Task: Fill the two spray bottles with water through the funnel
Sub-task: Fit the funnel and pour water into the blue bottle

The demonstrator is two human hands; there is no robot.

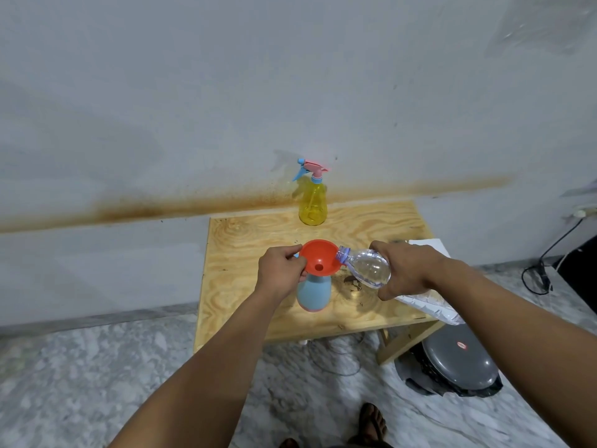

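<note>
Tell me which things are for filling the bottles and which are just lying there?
For the job: funnel, blue bottle, water bottle, yellow bottle.
Just lying there: paper, plastic bag, grey pan, cable.

A small plywood table (252, 234) stood against the wall, bearing a yellow spray bottle (312, 203) at the back, a blue bottle (314, 294) nearer, and white packets (429, 303) on the right.

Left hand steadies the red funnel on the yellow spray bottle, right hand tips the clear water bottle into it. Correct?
Not quite. In the head view the red funnel sits on the blue spray bottle; the yellow spray bottle stands capped at the table's far edge. The left hand steadying and the right hand tipping the clear water bottle are right.
</note>
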